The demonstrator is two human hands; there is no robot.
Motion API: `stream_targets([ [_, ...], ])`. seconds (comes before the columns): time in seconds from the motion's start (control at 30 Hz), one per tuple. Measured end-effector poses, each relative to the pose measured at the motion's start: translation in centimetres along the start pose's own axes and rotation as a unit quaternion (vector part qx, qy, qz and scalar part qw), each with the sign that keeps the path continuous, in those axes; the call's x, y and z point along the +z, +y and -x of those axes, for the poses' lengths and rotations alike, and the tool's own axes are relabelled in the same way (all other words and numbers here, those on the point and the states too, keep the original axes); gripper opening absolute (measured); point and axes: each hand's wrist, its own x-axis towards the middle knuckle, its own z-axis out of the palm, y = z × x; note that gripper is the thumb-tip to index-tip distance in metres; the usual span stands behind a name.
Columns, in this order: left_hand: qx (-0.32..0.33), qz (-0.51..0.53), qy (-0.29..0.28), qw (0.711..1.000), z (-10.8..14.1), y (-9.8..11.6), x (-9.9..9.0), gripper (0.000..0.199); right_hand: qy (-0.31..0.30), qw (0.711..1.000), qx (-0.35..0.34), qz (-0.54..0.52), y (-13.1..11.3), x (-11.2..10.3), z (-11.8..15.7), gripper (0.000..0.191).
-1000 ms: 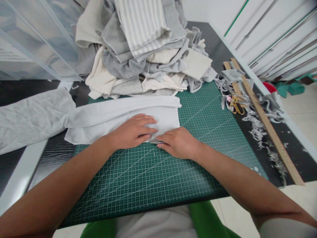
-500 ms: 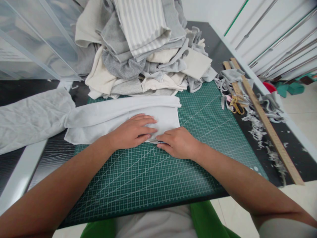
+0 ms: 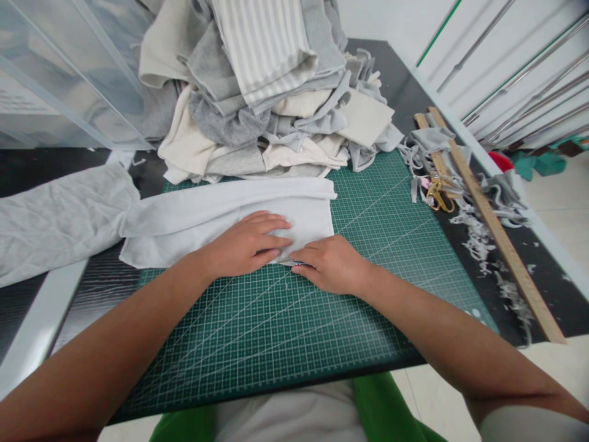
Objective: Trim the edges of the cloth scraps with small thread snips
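A long pale grey fabric piece [image 3: 308, 218] lies on the green cutting mat [image 3: 276, 331], with a fold along its far side. My left hand [image 3: 248, 244] rests flat on the fabric with its fingers spread. At the fabric's near right edge, my right hand [image 3: 331, 264] is closed round a small tool with a dark blue part, mostly hidden by the fingers. Its thin metal tip [image 3: 284, 262] points left along the near edge, close to my left fingertips.
Behind the mat rises a large pile of grey, cream and striped fabric [image 3: 271, 55]. Another grey cloth [image 3: 64, 215] lies at the left. At the right are gold-handled scissors [image 3: 439, 195], a wooden ruler [image 3: 501, 233] and fabric scraps [image 3: 478, 239]. Plastic bins [image 3: 59, 80] stand back left.
The small tool in my right hand has shifted slightly, and less of its blue part shows. My left hand and the fabric have stayed in place.
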Motion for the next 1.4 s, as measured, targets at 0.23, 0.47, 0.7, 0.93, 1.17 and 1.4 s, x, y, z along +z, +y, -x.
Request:
stream_targets([
  [0.23, 0.001, 0.001, 0.005, 1.0, 0.05, -0.08, 0.08, 0.03, 0.007, 1.0, -0.001, -0.016, 0.15, -0.02, 0.02, 0.028],
  [0.47, 0.001, 0.005, 0.004, 1.0, 0.01, -0.11, 0.07, 0.03, 0.004, 1.0, -0.002, -0.031, 0.19, -0.22, 0.05, 0.027],
  [0.7, 0.003, 0.002, 0.003, 1.0, 0.06, -0.21, 0.16, 0.03, 0.008, 0.999, 0.016, -0.037, -0.06, -0.18, -0.15, 0.028],
  [0.93, -0.004, 0.003, 0.003, 1.0, 0.06, -0.07, 0.13, 0.03, 0.002, 1.0, 0.016, -0.011, -0.35, -0.19, -0.3, 0.03],
  [1.17, 0.002, 0.002, 0.004, 1.0, -0.03, -0.11, 0.07, 0.029, -0.012, 1.0, 0.016, -0.001, -0.36, -0.17, -0.33, 0.03],
  [1.4, 0.003, 0.001, 0.003, 1.0, -0.04, -0.06, -0.01, 0.029, 0.001, 1.0, 0.014, -0.013, -0.21, 0.01, -0.28, 0.029],
])
